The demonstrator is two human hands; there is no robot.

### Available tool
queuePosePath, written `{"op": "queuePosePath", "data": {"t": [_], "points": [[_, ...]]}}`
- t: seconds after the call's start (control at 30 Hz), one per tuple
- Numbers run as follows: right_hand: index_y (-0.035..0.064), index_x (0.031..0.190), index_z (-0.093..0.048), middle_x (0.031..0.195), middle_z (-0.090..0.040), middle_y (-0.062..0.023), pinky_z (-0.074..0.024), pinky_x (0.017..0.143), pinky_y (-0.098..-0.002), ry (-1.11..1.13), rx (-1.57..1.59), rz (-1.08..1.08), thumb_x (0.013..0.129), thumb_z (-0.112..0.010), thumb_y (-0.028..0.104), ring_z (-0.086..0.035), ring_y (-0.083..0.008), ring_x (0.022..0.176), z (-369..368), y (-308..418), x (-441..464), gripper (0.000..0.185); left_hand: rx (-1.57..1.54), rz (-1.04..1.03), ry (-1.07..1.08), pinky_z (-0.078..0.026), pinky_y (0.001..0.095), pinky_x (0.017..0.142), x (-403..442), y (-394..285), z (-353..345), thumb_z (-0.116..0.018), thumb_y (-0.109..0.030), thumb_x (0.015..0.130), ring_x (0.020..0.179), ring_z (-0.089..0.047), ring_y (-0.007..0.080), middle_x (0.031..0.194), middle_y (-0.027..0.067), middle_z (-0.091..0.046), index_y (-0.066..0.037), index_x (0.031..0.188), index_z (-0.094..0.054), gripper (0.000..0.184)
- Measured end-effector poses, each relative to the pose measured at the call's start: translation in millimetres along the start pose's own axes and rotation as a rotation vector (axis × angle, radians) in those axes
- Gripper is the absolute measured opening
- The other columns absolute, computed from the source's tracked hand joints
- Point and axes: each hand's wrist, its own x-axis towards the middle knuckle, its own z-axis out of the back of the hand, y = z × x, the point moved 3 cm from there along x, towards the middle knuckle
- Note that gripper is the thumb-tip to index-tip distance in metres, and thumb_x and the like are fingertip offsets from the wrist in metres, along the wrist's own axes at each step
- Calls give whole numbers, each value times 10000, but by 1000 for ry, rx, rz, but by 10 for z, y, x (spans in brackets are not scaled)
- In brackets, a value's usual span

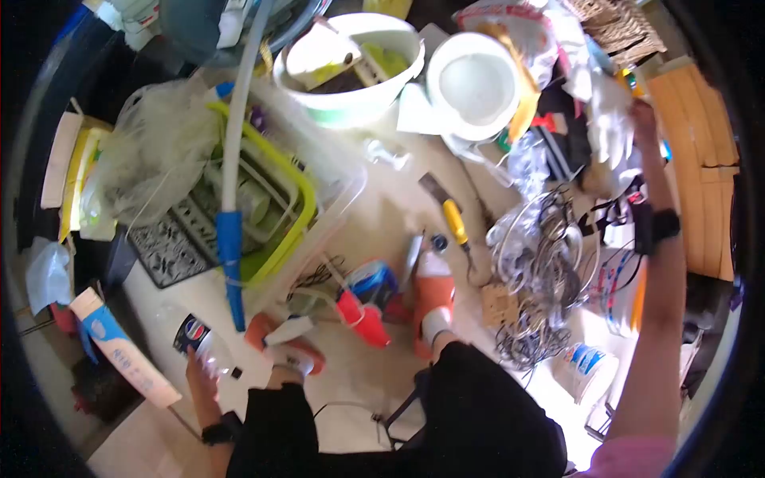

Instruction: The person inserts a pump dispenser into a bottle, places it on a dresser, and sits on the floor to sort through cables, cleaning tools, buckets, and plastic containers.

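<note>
Two bare hands work at opposite sides of a cluttered floor, both well apart from a lime-green basket [307, 187] that sits inside a clear plastic bin [347, 191]. The left hand [203, 381], nearer the person than the basket and to its left, has its fingers curled around a clear bottle [192, 333] with a dark label and a black cap; the bottle lies tilted in the grasp, just beside a long cardboard box [123, 346]. The right hand [644, 119] reaches far to the right of the basket, at the edge of some crumpled white plastic [610, 123]; its fingers are too small and washed out to tell how far they are open or whether they grip it. A white pipe [231, 159] with a blue end crosses the view of the basket. Beyond the basket, to its right, stand a white tub [343, 114] and a white bucket [476, 84]. Also right of the basket are a yellow-handled tool [454, 221] and, farther over, tangled cables [550, 271]. Orange shoes [435, 295] show nearer the person than the basket, with a red piece [362, 319] between them.
</note>
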Motion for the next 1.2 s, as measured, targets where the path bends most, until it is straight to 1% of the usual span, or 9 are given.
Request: {"op": "queuePosePath", "data": {"t": [0.1,0.17,0.27,0.3,0.4,0.57,0.63,0.9,1.2], "points": [[73,1142,-512,901,-653,-130,-518,594,-331,-334,270,185,819,-708,155,-662,-252,785,687,984,-67,387,-42,34,-71,-378,566,919,-83,26,-159,-443,-557,936,1233,-423,258,1342,36,-500,-152,1372,-450,595],[57,1144,-546,985,-667,-110,-529,747,-370,194,297,-38,867,-649,163,-665,-288,877,406,1454,-393,314,-124,51,1,-232,562,1042,-140,63,-280,-436,-622,908,1302,-357,253,1411,34,-450,-160,1377,-451,658],[50,1104,-564,1135,-595,-134,-441,930,-362,714,615,276,819,-605,69,-578,-265,1073,566,3189,-1344,288,-108,44,-25,-309,479,986,-284,-19,-489,-536,-589,881,1265,-394,238,1341,65,-501,-106,1318,-494,653],[50,1086,-571,1140,-583,-130,-459,912,-366,618,702,709,768,-661,91,-556,-310,1093,203,3421,-1705,333,-118,33,-14,-312,479,984,-311,-38,-521,-543,-577,882,1255,-403,244,1332,67,-507,-103,1316,-495,644],[133,1186,-557,1323,-473,-51,-370,996,-423,672,374,1022,836,-568,202,-412,-215,1270,71,4229,-2378,357,-139,33,-7,-320,477,975,-246,-22,-436,-557,-554,884,1228,-425,251,1314,69,-519,-96,1309,-498,628],[178,1108,-585,1177,-564,-17,-395,936,-424,465,381,1214,852,-521,228,-501,-179,1165,-551,4670,-2942,269,-120,18,-32,-343,472,958,-322,-19,-416,-572,-537,883,1162,-460,254,1291,105,-529,-84,1319,-478,636],[176,1027,-587,1013,-581,12,-415,866,-408,744,210,1328,823,-554,225,-544,-162,1045,-644,4670,-2904,213,-124,5,-45,-345,468,958,-292,18,-385,-576,-544,878,1167,-456,263,1294,117,-524,-83,1333,-465,657],[100,963,-534,901,-559,-9,-493,733,-306,791,300,1223,780,-612,144,-582,-189,915,79,3981,-2590,204,-172,31,33,-294,481,1004,-143,111,-244,-542,-539,901,1224,-414,261,1321,112,-512,-80,1339,-467,639],[78,1088,-472,915,-569,-110,-491,663,-421,1098,324,512,839,-636,224,-607,-307,861,706,3780,-2739,332,-164,20,-2,-307,482,1023,-205,102,-283,-535,-525,912,1264,-387,282,1361,134,-470,-48,1346,-451,651]]}}
